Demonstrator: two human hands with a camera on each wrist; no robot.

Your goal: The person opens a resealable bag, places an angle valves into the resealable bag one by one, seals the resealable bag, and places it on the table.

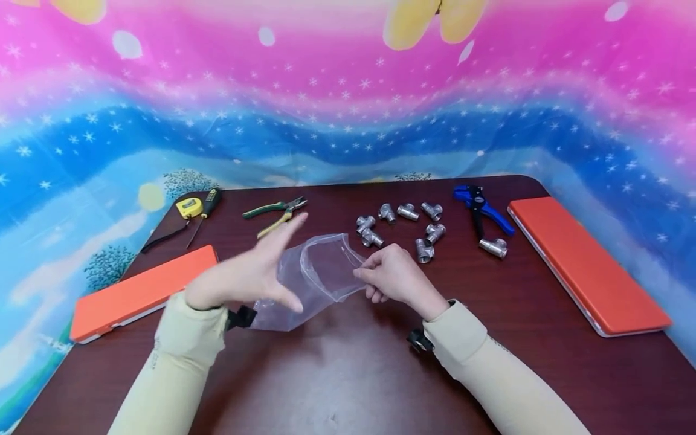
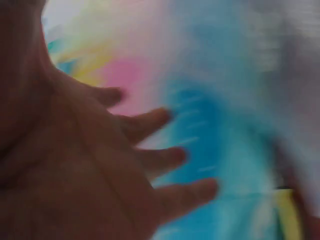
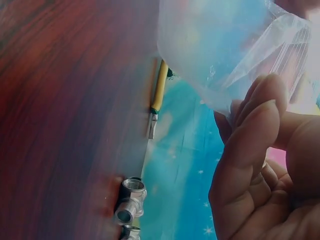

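A clear plastic bag [image 1: 312, 281] hangs open over the middle of the dark table [image 1: 348, 374]. My right hand [image 1: 388, 275] pinches the bag's rim at its right side; the right wrist view shows the fingers [image 3: 252, 150] curled on the bag [image 3: 225, 50]. My left hand [image 1: 252, 272] is in front of the bag's left side, fingers straight and spread, blurred by motion. In the left wrist view the left hand's fingers [image 2: 165, 160] are spread and hold nothing.
Several metal pipe fittings [image 1: 405, 226] lie behind the bag. Blue cutters [image 1: 481, 208] and one more fitting [image 1: 493, 246] lie to the right, green pliers [image 1: 274, 212], a yellow tape measure [image 1: 189, 207] and a screwdriver [image 1: 203, 211] to the left. Orange cases [image 1: 587, 263] [image 1: 138, 290] flank both sides.
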